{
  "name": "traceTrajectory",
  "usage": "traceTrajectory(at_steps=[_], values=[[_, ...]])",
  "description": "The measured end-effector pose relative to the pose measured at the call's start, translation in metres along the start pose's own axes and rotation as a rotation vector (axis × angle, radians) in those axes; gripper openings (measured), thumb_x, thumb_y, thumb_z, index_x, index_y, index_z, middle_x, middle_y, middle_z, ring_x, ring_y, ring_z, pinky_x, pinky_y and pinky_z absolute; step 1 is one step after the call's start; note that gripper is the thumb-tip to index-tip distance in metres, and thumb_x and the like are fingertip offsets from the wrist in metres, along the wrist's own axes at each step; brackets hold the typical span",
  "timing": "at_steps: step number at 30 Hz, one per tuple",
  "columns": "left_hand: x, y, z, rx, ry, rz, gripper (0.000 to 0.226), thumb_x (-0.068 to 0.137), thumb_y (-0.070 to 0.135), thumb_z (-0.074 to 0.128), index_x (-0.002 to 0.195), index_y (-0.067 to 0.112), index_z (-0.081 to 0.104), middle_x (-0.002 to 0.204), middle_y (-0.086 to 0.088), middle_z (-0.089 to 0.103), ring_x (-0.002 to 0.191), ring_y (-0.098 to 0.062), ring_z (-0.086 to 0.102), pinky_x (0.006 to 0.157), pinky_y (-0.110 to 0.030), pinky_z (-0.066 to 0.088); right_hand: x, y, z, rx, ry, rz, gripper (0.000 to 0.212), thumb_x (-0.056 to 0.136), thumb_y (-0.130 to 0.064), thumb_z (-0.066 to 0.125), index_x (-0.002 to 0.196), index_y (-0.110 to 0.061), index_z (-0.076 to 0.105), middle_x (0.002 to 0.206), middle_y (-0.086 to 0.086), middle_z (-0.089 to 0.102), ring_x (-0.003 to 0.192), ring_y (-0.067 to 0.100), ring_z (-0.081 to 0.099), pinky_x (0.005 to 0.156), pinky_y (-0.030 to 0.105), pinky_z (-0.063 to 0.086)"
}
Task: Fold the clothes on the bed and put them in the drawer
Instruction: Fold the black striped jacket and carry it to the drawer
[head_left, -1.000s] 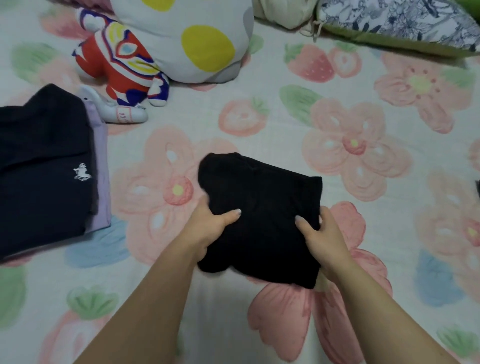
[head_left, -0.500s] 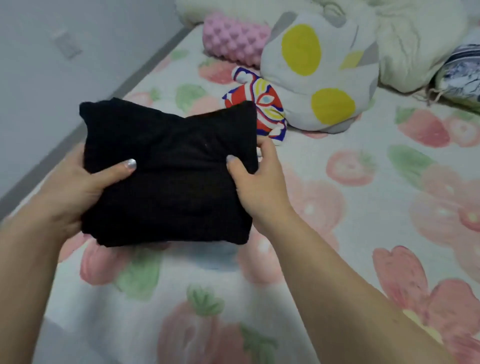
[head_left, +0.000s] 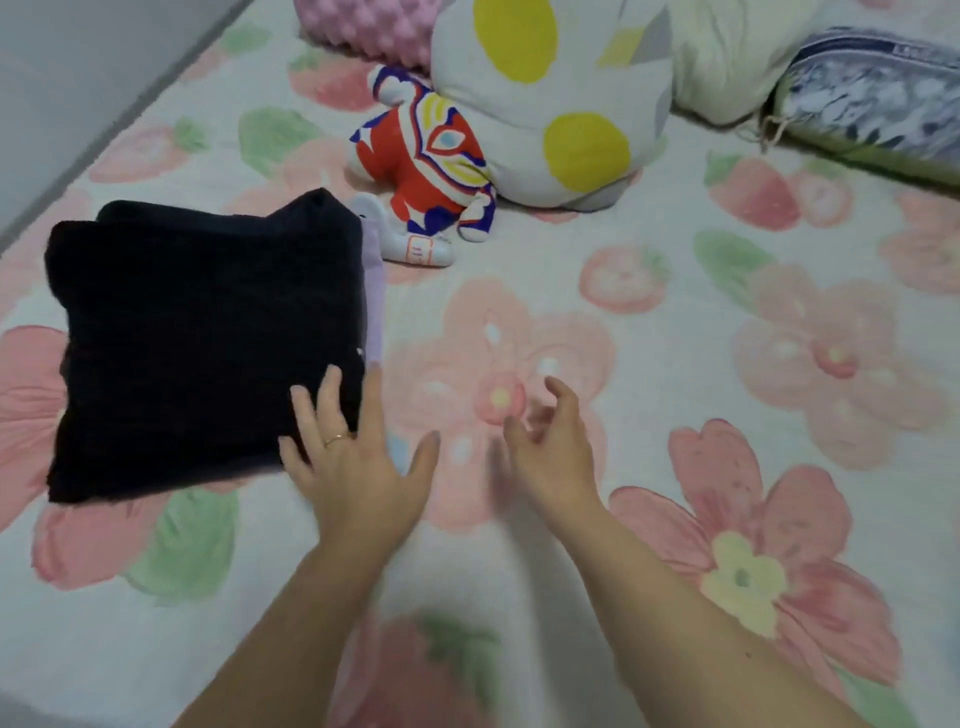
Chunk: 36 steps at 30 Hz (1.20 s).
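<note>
Folded clothes (head_left: 202, 343) are stacked on the bed (head_left: 685, 332); left hand (head_left: 358, 467) and right hand (head_left: 550, 447) are seen loose and empty; the drawer step is judged undone.

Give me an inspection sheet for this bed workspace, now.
Surface: floral bedspread, pink flowers and strawberries.
Job's things: folded black garment tops a stack; lilac garment shows beneath at the right edge.
Clutter: plush toy in red, white and blue, spotted cushion, pink bumpy cushion, cream bundle, patterned pillow.
Hands: left hand open, fingertips over the stack's near right corner; right hand loosely curled, empty, blurred.
Cables: nothing seen.
Surroundings: grey wall upper left, along the bed's edge.
</note>
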<state>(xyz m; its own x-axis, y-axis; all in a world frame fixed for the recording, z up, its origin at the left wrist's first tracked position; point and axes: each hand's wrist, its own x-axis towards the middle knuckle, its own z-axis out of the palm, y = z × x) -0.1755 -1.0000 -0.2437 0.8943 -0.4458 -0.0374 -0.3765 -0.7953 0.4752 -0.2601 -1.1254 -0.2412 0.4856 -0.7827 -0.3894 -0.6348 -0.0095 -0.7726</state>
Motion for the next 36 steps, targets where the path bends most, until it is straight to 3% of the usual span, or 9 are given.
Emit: traceTrajectory(at_steps=[2,4,9,18,20,24,29,33,36], values=[[-0.027,0.049,0.033,-0.028,-0.197,0.118,0.074,0.080,0.056,0.045,0.145,0.034,0.019,0.157,-0.002,0.009,0.144,-0.026,-0.004,0.111,-0.051,0.005,-0.004,0.043,-0.060,-0.032,0.153,0.083,0.056,0.087,-0.015,0.055,0.138,-0.013,0.032,0.127,0.012,0.050,0.097,0.023,0.055,0.085,0.022,0.036],[-0.052,0.094,0.066,-0.010,-0.360,0.208,0.074,0.085,0.057,0.046,0.146,0.039,0.007,0.157,0.004,-0.002,0.143,-0.021,-0.011,0.112,-0.048,0.001,-0.012,0.089,-0.128,-0.049,0.289,0.189,0.053,0.087,-0.014,0.054,0.136,-0.011,0.035,0.126,0.013,0.052,0.103,0.026,0.055,0.093,0.029,0.040],[-0.107,0.207,0.135,0.012,-0.562,0.398,0.082,0.081,0.057,0.052,0.146,0.038,0.006,0.157,0.004,-0.002,0.143,-0.021,-0.011,0.112,-0.050,0.003,-0.061,0.199,-0.290,0.008,0.595,0.501,0.053,0.088,-0.016,0.054,0.137,-0.012,0.034,0.126,0.016,0.052,0.109,0.032,0.054,0.096,0.044,0.043],[-0.206,0.410,0.271,0.082,-0.786,0.634,0.101,0.071,0.065,0.061,0.147,0.035,0.000,0.157,0.004,-0.002,0.144,-0.022,-0.010,0.111,-0.054,0.005,-0.124,0.339,-0.459,0.059,0.822,0.617,0.048,0.088,-0.017,0.056,0.133,-0.012,0.039,0.125,0.012,0.049,0.106,0.026,0.053,0.090,0.031,0.041],[-0.218,0.429,0.300,0.145,-0.783,0.626,0.107,0.067,0.067,0.061,0.147,0.034,-0.003,0.157,0.003,-0.009,0.143,-0.024,-0.015,0.111,-0.056,0.000,-0.120,0.361,-0.483,0.020,0.825,0.607,0.049,0.088,-0.018,0.056,0.133,-0.012,0.040,0.127,0.013,0.048,0.111,0.027,0.052,0.089,0.029,0.039],[-0.227,0.429,0.344,0.352,-0.779,0.604,0.123,0.060,0.080,0.055,0.135,0.038,-0.034,0.149,-0.002,-0.035,0.135,-0.033,-0.032,0.106,-0.063,-0.010,-0.095,0.398,-0.531,-0.091,0.875,0.577,0.049,0.087,-0.023,0.057,0.132,-0.013,0.043,0.127,0.013,0.048,0.112,0.028,0.050,0.094,0.035,0.040],[-0.222,0.431,0.359,0.391,-0.808,0.543,0.128,0.051,0.084,0.056,0.110,0.047,-0.052,0.145,-0.003,-0.043,0.132,-0.034,-0.037,0.103,-0.065,-0.013,-0.035,0.435,-0.598,-0.265,0.931,0.587,0.062,0.085,-0.033,0.061,0.138,-0.017,0.035,0.136,0.016,0.039,0.126,0.034,0.035,0.102,0.040,0.032],[-0.222,0.431,0.364,0.412,-0.801,0.516,0.132,0.047,0.085,0.058,0.109,0.049,-0.054,0.142,-0.003,-0.046,0.131,-0.033,-0.038,0.103,-0.065,-0.013,0.012,0.461,-0.632,-0.018,0.965,0.813,0.082,0.081,-0.045,0.063,0.143,-0.012,0.022,0.143,0.016,0.036,0.130,0.036,0.033,0.105,0.045,0.031],[-0.219,0.431,0.366,0.390,-0.814,0.516,0.134,0.043,0.085,0.058,0.111,0.050,-0.052,0.132,0.004,-0.057,0.128,-0.029,-0.042,0.102,-0.064,-0.016,0.028,0.468,-0.642,0.168,1.048,0.798,0.051,0.085,-0.026,0.059,0.128,-0.006,0.041,0.127,0.012,0.053,0.116,0.030,0.050,0.093,0.033,0.040]])
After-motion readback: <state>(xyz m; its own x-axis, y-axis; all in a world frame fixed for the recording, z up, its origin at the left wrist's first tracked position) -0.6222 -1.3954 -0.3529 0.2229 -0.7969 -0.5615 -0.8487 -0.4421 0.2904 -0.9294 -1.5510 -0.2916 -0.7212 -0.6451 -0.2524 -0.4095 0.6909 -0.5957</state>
